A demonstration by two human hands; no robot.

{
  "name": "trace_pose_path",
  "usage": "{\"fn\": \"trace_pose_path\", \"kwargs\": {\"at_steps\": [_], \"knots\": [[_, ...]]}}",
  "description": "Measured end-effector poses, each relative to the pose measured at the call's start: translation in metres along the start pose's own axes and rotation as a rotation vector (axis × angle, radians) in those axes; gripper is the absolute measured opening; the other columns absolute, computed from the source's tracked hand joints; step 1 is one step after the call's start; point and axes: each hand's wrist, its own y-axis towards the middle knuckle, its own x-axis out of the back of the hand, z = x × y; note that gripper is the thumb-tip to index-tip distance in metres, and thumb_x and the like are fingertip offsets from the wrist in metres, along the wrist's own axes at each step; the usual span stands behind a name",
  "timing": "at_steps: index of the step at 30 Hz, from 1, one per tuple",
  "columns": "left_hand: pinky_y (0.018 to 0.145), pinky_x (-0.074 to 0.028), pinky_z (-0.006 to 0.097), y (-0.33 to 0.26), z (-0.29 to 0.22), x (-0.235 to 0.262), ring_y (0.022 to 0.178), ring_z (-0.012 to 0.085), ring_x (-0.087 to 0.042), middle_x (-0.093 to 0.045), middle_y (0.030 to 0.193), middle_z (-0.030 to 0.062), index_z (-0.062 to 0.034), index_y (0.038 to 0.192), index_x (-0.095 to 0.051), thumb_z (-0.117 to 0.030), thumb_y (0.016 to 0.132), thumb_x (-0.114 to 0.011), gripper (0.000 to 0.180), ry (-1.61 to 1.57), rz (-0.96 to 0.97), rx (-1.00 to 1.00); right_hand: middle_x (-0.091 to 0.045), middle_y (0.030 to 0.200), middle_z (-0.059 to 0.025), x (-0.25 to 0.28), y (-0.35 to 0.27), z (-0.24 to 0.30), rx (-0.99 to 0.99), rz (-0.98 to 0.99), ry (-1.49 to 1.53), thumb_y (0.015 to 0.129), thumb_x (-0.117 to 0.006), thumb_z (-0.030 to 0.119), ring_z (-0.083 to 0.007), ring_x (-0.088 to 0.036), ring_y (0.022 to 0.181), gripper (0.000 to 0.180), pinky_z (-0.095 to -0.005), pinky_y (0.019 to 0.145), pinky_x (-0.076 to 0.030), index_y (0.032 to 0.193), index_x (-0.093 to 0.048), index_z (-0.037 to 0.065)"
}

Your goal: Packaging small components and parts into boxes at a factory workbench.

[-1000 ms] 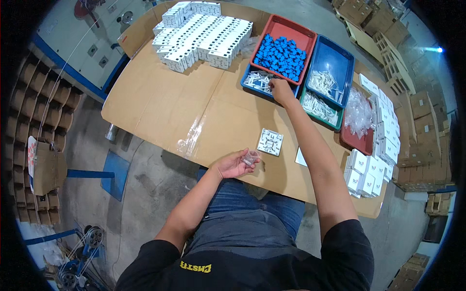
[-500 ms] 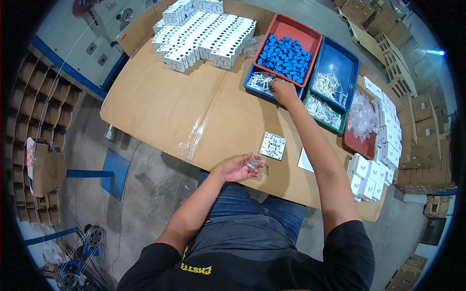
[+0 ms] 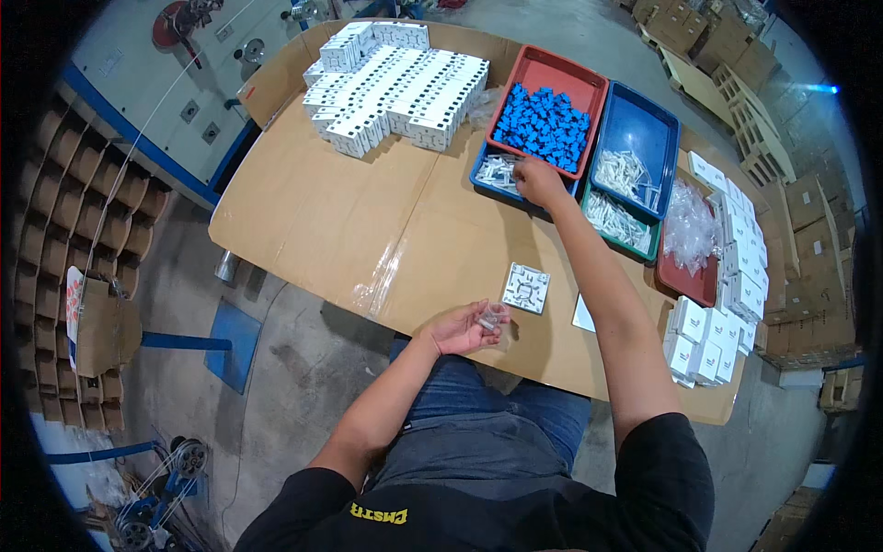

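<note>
Stacked white blocks (image 3: 395,87) on the desk (image 3: 313,212); left hand (image 3: 464,328), palm up, half-curled grip holding a small clear bag (image 3: 493,318); white square plate (image 3: 526,288) just beyond; right hand (image 3: 541,182) at a blue tray (image 3: 501,194) of white sticks (image 3: 498,171), grip closure and contents indiscernible.

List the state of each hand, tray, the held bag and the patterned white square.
Clear bag: held
Left hand: palm up, fingers curled
Right hand: at left blue tray, grip hidden
Upper red tray: partly filled, blue pieces
Left blue tray: partly covered, white pieces
Right blue tray: partly filled, white pieces
Green tray: partly covered, white pieces
Lower red tray: holding clear plastic
Patterned white square: flat
</note>
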Motion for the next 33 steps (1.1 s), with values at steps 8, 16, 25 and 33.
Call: {"fn": "trace_pose_path", "kwargs": {"at_steps": [8, 16, 25, 33], "knots": [[0.099, -0.049, 0.044, 0.003, -0.003, 0.002, 0.105, 0.0285, -0.064, -0.067, 0.124, 0.0117, -0.0064, 0.133, -0.060, -0.041, 0.102, -0.058, 0.047, -0.039, 0.007, -0.127, -0.066, 0.075, 0.0001, 0.032, -0.034, 0.001, -0.226, -0.346, 0.796, 0.092, -0.069, 0.013, -0.0062, -0.053, 0.067, 0.014, -0.0251, 0.061, -0.043, 0.098, -0.073, 0.001], [0.100, -0.051, 0.044, 0.003, -0.004, -0.008, 0.109, 0.0269, -0.064, -0.066, 0.125, 0.0110, -0.0044, 0.134, -0.059, -0.041, 0.105, -0.054, 0.047, -0.017, -0.008, -0.188, -0.070, 0.086, 0.0003, 0.064, -0.163, 0.120, -0.162, -0.110, 1.061, 0.092, -0.070, 0.010, -0.0055, -0.057, 0.074, 0.010, -0.0239, 0.067, -0.046, 0.099, -0.072, 0.003], [0.097, -0.054, 0.038, 0.007, 0.010, -0.022, 0.108, 0.0219, -0.065, -0.066, 0.123, 0.0112, -0.0048, 0.133, -0.058, -0.040, 0.104, -0.057, 0.045, 0.143, -0.111, -0.196, -0.071, 0.090, -0.0120, 0.074, -0.198, 0.153, 0.026, 0.055, 0.556, 0.090, -0.070, 0.012, -0.0255, -0.066, 0.076, 0.014, -0.0353, 0.067, -0.051, 0.101, -0.071, 0.003], [0.097, -0.053, 0.040, 0.007, 0.011, -0.024, 0.109, 0.0256, -0.065, -0.065, 0.121, 0.0114, -0.0075, 0.133, -0.057, -0.042, 0.105, -0.053, 0.045, 0.084, -0.150, -0.179, -0.074, 0.103, -0.0122, 0.082, -0.193, 0.153, -0.108, 0.124, 0.740, 0.096, -0.065, 0.015, -0.0276, -0.070, 0.083, 0.017, -0.0353, 0.071, -0.053, 0.105, -0.072, 0.002]]}}
